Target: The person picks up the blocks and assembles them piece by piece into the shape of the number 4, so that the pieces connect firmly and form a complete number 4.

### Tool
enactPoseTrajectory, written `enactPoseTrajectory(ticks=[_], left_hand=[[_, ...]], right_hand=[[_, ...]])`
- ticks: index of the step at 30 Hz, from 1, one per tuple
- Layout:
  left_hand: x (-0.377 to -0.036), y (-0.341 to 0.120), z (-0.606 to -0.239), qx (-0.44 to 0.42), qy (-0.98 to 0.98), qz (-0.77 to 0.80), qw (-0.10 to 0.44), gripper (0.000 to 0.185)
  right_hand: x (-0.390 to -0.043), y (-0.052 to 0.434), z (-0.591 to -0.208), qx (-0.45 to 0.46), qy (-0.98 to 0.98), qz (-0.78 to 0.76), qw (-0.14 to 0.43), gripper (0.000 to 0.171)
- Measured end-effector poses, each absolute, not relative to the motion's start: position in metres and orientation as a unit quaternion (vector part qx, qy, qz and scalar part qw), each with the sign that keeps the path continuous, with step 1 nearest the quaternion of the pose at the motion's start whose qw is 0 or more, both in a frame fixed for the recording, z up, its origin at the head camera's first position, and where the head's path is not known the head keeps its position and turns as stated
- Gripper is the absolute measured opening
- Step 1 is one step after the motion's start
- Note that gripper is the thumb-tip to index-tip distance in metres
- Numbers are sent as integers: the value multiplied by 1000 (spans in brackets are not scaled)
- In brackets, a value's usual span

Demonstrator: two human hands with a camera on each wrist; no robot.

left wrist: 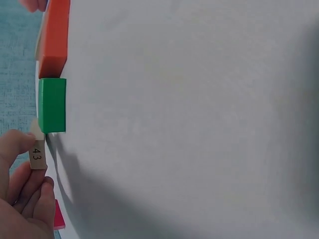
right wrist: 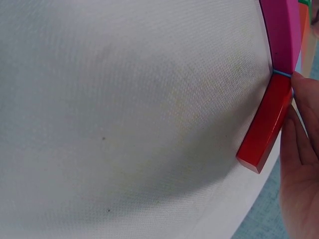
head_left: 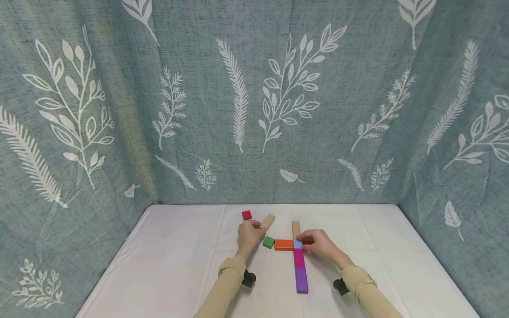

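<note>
My left hand (head_left: 249, 235) pinches a plain wooden block (head_left: 268, 221) near its lower end; the number 43 shows on it in the left wrist view. Close by, a green block (head_left: 268, 242) meets the left end of an orange block (head_left: 284, 245). My right hand (head_left: 321, 245) has thumb and finger about a red block (right wrist: 266, 122), at its inner end against a light blue block (head_left: 297, 244). The light blue block joins the orange one, a second plain wooden block (head_left: 296, 229) behind and a magenta block (head_left: 299, 258) in front; fingers partly cover the red block in the head view.
A purple block (head_left: 301, 281) continues the row nearest me. A small crimson block (head_left: 247, 215) lies behind my left hand. The white cloth table (head_left: 179, 265) ends at a teal leaf-patterned curtain (head_left: 207, 132) at the back and sides.
</note>
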State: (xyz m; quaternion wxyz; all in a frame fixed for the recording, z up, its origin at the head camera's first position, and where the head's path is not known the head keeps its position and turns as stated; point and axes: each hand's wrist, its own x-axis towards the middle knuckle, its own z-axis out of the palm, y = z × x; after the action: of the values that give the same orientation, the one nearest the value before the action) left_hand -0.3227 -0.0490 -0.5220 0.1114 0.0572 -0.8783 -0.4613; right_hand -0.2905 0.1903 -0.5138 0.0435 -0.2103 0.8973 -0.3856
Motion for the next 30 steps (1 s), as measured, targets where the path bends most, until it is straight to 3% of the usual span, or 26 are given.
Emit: enactPoseTrajectory(ticks=[15, 23, 30], left_hand=[[-330, -43, -502, 54, -856, -497, 128, 21], [-334, -44, -494, 35, -855, -489, 168, 18], [-336, -42, -486, 30, -854, -492, 164, 19]], right_hand=[[-293, 192, -511, -212, 895, -389, 48, 26], [-293, 192, -513, -206, 898, -385, 53, 26], [-292, 191, -513, -209, 898, -383, 53, 26]])
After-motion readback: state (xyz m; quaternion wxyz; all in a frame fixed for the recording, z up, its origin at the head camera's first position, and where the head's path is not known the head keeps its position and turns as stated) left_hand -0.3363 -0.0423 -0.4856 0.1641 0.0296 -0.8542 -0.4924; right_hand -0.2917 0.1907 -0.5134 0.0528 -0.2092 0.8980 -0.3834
